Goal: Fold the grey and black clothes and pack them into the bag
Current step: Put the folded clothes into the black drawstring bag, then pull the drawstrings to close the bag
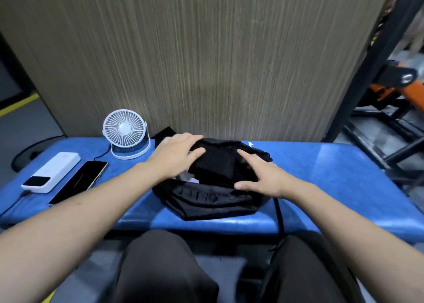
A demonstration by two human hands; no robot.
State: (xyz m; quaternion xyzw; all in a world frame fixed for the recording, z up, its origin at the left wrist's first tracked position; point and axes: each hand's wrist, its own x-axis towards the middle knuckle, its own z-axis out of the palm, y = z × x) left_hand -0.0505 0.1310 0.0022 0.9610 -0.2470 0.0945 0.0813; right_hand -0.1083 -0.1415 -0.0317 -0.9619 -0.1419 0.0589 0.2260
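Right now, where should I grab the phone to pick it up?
Pinch the phone across its two long edges near the middle, coming from above. It lies flat and thin on the bench, close beside the power bank, so the long sides offer the narrowest grip.

Blue padded bench (pixel 332 165) set against a wood-grain wall panel (pixel 206 62). Grey floor (pixel 27 123) with yellow line (pixel 18 105) seen at left. Black metal frame (pixel 376 57) and orange equipment (pixel 410 96) seen at right.
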